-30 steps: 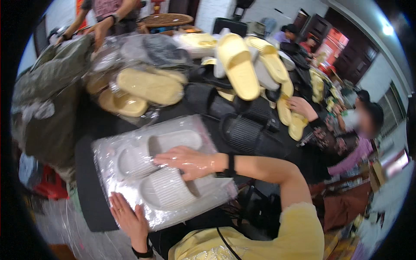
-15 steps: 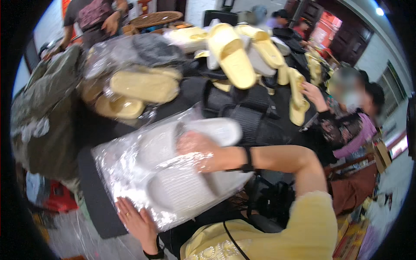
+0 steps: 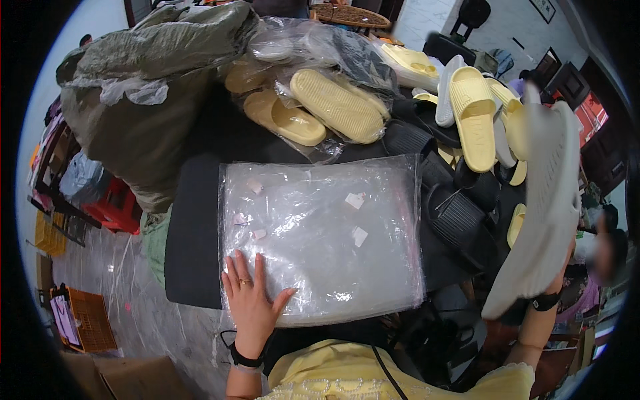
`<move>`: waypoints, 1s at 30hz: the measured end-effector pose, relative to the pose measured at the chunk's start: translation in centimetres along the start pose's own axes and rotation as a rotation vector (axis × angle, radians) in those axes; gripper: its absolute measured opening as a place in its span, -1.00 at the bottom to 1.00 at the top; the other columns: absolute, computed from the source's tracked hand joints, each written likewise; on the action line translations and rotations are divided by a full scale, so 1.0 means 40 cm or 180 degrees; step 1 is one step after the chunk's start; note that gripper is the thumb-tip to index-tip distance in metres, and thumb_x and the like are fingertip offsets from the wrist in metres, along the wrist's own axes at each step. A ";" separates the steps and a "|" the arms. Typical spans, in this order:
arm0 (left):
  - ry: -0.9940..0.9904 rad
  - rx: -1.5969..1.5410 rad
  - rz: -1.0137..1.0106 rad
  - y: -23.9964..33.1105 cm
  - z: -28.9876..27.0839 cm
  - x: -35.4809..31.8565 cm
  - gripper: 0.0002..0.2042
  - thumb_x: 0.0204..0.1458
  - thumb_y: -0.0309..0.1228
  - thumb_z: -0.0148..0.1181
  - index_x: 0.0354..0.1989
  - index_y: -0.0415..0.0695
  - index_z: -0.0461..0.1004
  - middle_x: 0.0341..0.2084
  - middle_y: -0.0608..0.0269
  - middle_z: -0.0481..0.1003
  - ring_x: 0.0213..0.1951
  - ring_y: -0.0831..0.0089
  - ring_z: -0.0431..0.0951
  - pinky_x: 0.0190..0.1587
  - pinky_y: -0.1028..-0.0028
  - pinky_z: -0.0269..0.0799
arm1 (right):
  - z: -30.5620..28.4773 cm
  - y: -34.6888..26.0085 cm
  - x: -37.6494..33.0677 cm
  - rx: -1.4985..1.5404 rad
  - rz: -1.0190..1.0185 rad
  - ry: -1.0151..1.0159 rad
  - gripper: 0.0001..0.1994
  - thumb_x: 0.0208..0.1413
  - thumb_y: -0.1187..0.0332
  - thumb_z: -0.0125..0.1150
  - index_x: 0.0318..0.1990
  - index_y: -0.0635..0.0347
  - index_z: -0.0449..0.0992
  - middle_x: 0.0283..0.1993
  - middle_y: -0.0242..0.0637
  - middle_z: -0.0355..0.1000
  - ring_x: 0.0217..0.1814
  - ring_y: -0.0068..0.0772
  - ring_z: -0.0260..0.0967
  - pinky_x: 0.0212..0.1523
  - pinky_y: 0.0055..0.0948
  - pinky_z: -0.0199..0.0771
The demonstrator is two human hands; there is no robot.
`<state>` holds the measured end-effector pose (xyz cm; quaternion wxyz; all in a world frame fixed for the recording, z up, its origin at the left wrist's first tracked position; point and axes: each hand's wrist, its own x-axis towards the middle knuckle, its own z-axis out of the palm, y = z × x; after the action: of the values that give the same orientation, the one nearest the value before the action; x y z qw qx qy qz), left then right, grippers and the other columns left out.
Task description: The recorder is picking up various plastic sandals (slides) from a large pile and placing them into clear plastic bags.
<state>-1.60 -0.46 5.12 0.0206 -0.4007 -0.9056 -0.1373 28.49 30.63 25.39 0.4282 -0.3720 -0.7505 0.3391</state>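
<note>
My left hand (image 3: 252, 293) lies flat, fingers spread, on the near left part of a stack of clear plastic bags (image 3: 300, 253). Small pale scraps show on the bags' surface. At the right, my right hand (image 3: 559, 275) grips a pair of light grey slippers (image 3: 533, 233), raised and tilted on edge. The slippers hide most of that hand's fingers, and blur leaves it unclear whether any film covers them. Black ribbed slippers (image 3: 457, 213) lie beyond the bags, to their right.
A pile of yellow slippers (image 3: 473, 117) sits at the far right of the black table (image 3: 193, 267). Bagged tan slippers (image 3: 340, 107) lie at the back, beside a large olive sack (image 3: 153, 120). An orange crate (image 3: 93, 320) stands on the floor at left. Another person is at the right edge.
The light grey slippers have gone from among the plastic film on the table to the raised right hand, far right. The left hand now rests flat on the bags. My view has turned.
</note>
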 end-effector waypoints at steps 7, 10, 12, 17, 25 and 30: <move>-0.0188 -0.1882 -0.0374 -0.042 0.056 -0.035 -0.32 0.02 -0.06 0.08 0.28 -0.14 0.13 0.31 -0.23 -0.07 0.33 -0.18 -0.11 0.29 -0.03 -0.18 | 0.447 -0.055 -0.099 -0.0090 -0.1589 -0.2082 -0.80 -0.08 0.33 0.22 -0.38 0.30 0.46 -0.41 -0.11 0.39 -0.39 -0.07 0.34 -0.36 -0.29 0.35; 0.0180 0.0293 0.0240 -0.037 0.083 -0.014 -0.32 -0.03 -0.13 0.10 0.29 -0.11 0.12 0.32 -0.17 -0.07 0.34 -0.13 -0.12 0.30 -0.01 -0.18 | 0.599 0.010 -0.182 -0.0339 -0.2124 -0.2399 -0.85 -0.33 0.54 0.15 -0.48 0.31 0.42 -0.32 -0.05 0.38 -0.21 0.01 0.30 -0.24 -0.25 0.36; 0.0017 -0.0335 0.0043 -0.007 0.030 0.000 -0.33 -0.04 -0.13 0.13 0.27 -0.10 0.16 0.32 -0.16 -0.05 0.34 -0.12 -0.09 0.30 0.00 -0.16 | 0.625 0.130 -0.165 -0.1471 -0.1908 -0.2594 -0.84 -0.24 0.53 0.18 -0.40 0.33 0.48 -0.28 -0.05 0.40 -0.16 0.04 0.31 -0.18 -0.23 0.38; 0.0309 -0.0473 -0.0007 -0.007 0.037 -0.008 -0.31 -0.01 -0.01 0.15 0.25 -0.14 0.19 0.30 -0.19 -0.03 0.32 -0.14 -0.06 0.29 -0.01 -0.15 | 0.607 0.244 -0.087 -0.1003 -0.0835 -0.2061 -0.70 -0.11 0.46 0.21 -0.15 0.28 0.49 -0.12 0.03 0.40 -0.04 0.11 0.30 -0.06 -0.18 0.34; -0.0280 -0.1170 0.0689 -0.090 -0.235 0.050 -0.46 -0.03 -0.29 0.27 0.13 -0.24 0.31 0.09 -0.18 0.32 0.18 0.00 0.28 0.19 0.23 0.19 | 0.596 0.285 -0.073 -0.1124 -0.0753 -0.2386 -0.54 -0.08 0.53 0.18 0.07 0.27 0.37 0.15 0.10 0.21 0.22 0.17 0.09 0.22 -0.20 0.13; 0.0165 -0.1187 0.0904 -0.087 -0.296 0.293 -0.54 0.01 -0.31 0.24 0.06 -0.29 0.37 -0.03 -0.09 0.45 0.01 0.14 0.47 0.03 0.35 0.35 | 0.609 0.307 -0.071 -0.0926 -0.1111 -0.2225 -0.57 -0.18 0.62 0.10 -0.02 0.35 0.40 0.05 0.10 0.25 0.04 0.26 0.18 0.09 -0.04 0.22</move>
<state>-12.96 2.61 17.44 -0.0115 -0.5174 -0.7983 -0.3082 10.99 29.64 4.27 0.1418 -0.1583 -0.9426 0.2577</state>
